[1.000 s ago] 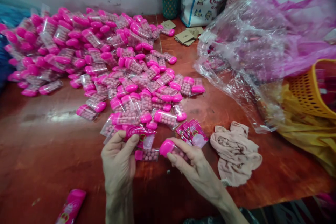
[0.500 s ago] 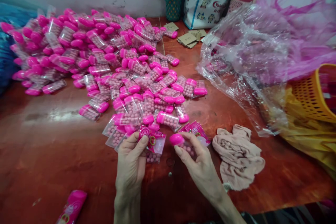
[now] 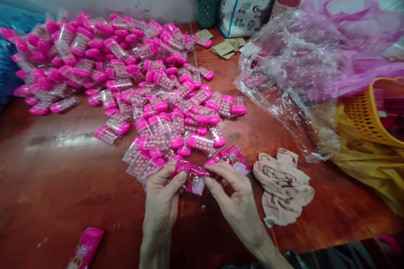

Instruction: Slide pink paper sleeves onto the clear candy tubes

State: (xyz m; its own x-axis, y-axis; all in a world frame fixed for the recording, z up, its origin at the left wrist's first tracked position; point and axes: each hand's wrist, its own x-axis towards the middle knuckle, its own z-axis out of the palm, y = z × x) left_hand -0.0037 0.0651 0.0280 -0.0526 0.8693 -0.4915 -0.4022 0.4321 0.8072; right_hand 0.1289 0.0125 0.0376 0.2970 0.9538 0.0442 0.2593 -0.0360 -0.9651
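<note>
My left hand pinches a printed pink sleeve between thumb and fingers. At the sleeve's right end is my right hand, its thumb and forefinger closed on a pink-capped container that is mostly hidden by the fingers and the sleeve. Flat printed sleeves lie just behind my right hand. Beyond both hands spreads a large heap of clear containers with pink caps and pink beads. Another pink printed piece rests at the lower left.
A crumpled beige cloth is to the right. Clear plastic wrap, a yellow basket and yellow plastic fill the right side. Cardboard pieces and a white printed bag stand near the wall.
The right hand has brought the pink-capped container leftward to the sleeve in my left hand. My left hand has shifted slightly right, and the two hands now nearly meet.
</note>
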